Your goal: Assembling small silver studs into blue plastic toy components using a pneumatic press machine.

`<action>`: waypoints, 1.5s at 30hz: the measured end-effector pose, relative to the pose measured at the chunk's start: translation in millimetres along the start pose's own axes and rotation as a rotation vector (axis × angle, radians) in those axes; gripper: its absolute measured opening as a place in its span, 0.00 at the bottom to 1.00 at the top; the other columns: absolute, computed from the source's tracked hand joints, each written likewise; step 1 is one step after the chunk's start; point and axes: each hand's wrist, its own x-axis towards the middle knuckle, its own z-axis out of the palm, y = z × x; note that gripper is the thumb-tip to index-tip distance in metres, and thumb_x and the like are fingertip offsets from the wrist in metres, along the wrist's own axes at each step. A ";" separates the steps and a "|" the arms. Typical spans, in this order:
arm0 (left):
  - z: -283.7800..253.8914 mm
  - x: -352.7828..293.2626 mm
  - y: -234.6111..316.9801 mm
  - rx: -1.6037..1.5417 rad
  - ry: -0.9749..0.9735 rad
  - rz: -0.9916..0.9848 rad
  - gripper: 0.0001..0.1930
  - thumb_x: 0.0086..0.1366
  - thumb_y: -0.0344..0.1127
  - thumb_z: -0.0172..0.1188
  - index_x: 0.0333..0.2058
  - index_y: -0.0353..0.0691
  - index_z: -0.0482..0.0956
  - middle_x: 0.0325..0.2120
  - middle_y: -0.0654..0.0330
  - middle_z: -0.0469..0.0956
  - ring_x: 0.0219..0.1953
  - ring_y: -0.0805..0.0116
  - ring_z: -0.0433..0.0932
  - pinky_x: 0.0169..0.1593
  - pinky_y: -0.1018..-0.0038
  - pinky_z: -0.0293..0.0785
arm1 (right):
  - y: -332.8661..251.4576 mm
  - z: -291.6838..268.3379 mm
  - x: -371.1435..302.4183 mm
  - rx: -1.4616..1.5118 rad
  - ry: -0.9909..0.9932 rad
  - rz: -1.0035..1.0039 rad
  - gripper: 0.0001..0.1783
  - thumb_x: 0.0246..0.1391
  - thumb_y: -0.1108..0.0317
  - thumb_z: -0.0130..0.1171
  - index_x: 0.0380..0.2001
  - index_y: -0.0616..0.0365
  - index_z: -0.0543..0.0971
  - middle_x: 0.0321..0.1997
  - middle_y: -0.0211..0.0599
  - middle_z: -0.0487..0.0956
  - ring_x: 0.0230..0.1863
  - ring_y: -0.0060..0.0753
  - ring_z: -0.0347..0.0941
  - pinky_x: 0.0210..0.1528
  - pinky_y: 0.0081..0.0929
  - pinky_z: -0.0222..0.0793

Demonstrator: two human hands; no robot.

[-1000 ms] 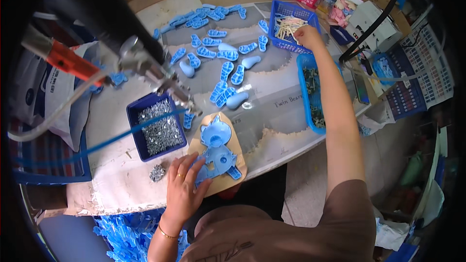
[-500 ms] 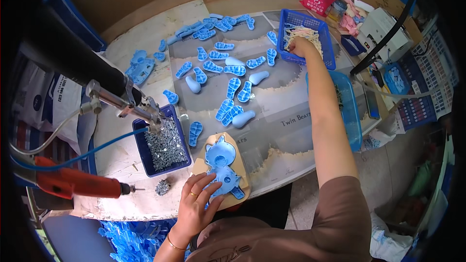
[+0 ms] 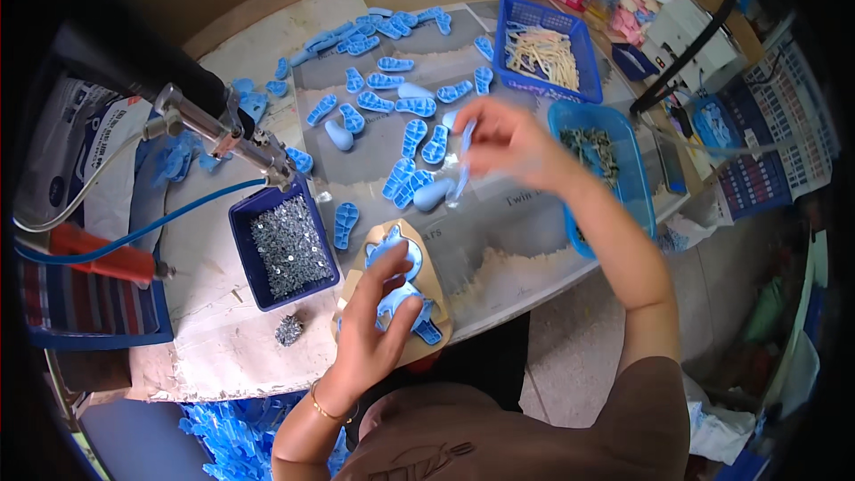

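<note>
My right hand [image 3: 512, 144], blurred by motion, is over the right of the table with a thin light-blue plastic strip [image 3: 465, 158] pinched between thumb and fingers. In front of me lies a tan block [image 3: 436, 281] that cradles a shaped blue plastic shell [image 3: 408, 254], with another blue piece [image 3: 427, 330] at its lower end. My left hand [image 3: 374, 330] is over the block's left side, fingers apart and nothing in them; part of the shell is hidden behind it. I cannot tell whether the fingertips touch it.
Loose blue leg-shaped parts [image 3: 415, 138] lie across the table. A dark blue tray [image 3: 260, 296] of small screws stands left, by a metal arm [image 3: 214, 129] and a red power screwdriver [image 3: 107, 254]. Right are a blue basket [image 3: 592, 49] of pale sticks and a translucent blue bin [image 3: 643, 183].
My right hand has come out of the basket, moving left and nearer with the light-blue strip. My left hand has shifted slightly over the block. The red screwdriver has swung up and left.
</note>
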 end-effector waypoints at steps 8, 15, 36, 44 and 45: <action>22.7 6.6 -13.7 -0.230 -0.107 -0.291 0.17 0.69 0.26 0.52 0.56 0.34 0.70 0.37 0.55 0.81 0.32 0.74 0.79 0.37 0.77 0.76 | -1.3 69.5 -85.1 -0.102 0.062 0.051 0.13 0.55 0.71 0.63 0.45 0.57 0.78 0.36 0.27 0.81 0.38 0.18 0.77 0.42 0.20 0.72; 14.6 -3.4 -14.3 -0.280 0.011 -0.321 0.05 0.64 0.26 0.57 0.39 0.37 0.74 0.26 0.64 0.75 0.23 0.82 0.71 0.26 0.86 0.64 | 28.6 -89.9 -148.7 -0.776 0.823 0.217 0.09 0.55 0.71 0.61 0.40 0.60 0.80 0.32 0.34 0.83 0.33 0.22 0.78 0.36 0.23 0.74; 11.4 -5.3 -16.0 -0.839 0.002 -0.454 0.08 0.71 0.32 0.53 0.46 0.41 0.69 0.45 0.52 0.78 0.47 0.61 0.78 0.54 0.68 0.74 | 41.7 -106.6 -153.8 -0.980 0.638 0.098 0.06 0.54 0.72 0.60 0.35 0.58 0.76 0.25 0.32 0.77 0.27 0.23 0.74 0.31 0.25 0.69; 10.7 -3.7 -17.8 -0.771 -0.020 -0.487 0.11 0.73 0.33 0.49 0.51 0.41 0.66 0.32 0.61 0.75 0.39 0.70 0.79 0.42 0.75 0.75 | -6.5 -12.4 -106.3 -0.290 0.522 0.224 0.06 0.55 0.72 0.61 0.37 0.59 0.77 0.33 0.30 0.80 0.33 0.21 0.77 0.36 0.20 0.72; 9.2 -5.2 -19.9 -0.656 -0.048 -0.479 0.12 0.73 0.33 0.49 0.52 0.41 0.67 0.30 0.62 0.73 0.37 0.72 0.79 0.38 0.78 0.74 | -6.7 3.5 -98.5 -0.183 0.408 0.217 0.06 0.55 0.73 0.62 0.37 0.60 0.77 0.33 0.29 0.80 0.33 0.20 0.77 0.37 0.20 0.72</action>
